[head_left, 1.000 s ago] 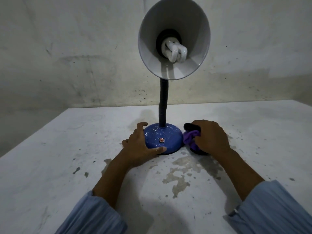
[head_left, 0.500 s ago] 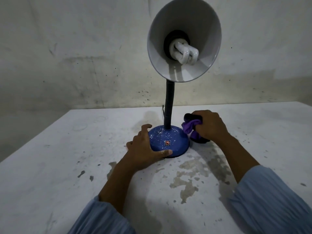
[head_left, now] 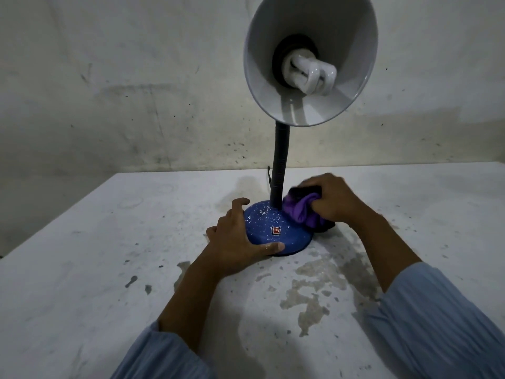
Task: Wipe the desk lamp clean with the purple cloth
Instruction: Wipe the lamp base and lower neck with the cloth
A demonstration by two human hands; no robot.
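okay, my right hand (head_left: 334, 199) has come in off the table since a moment ago, and the purple cloth (head_left: 299, 210) bunched in its curled fingers now presses on the right rear of the blue base (head_left: 276, 228), right beside the black gooseneck (head_left: 278, 170); half a second back the cloth was just off the base's edge. my left hand (head_left: 235, 239) hasn't budged: fingers curved around the left side of the base, thumb lying along the front rim, holding the desk lamp (head_left: 281, 187) steady on the white table (head_left: 109, 269). the lamp stands upright near the middle of the table, its grey shade (head_left: 352, 77) tipped toward me with the spiral bulb (head_left: 308, 75) showing inside. a small red switch (head_left: 276, 230) sits on top of the base, uncovered, between my two hands. white flecks speckle the blue paint. chipped patches (head_left: 308, 294) mark the tabletop in front of the base, and a thin cord (head_left: 269, 175) peeks out behind the neck. the stained wall (head_left: 136, 91) rises right behind. my own knuckles hide part of the cloth.
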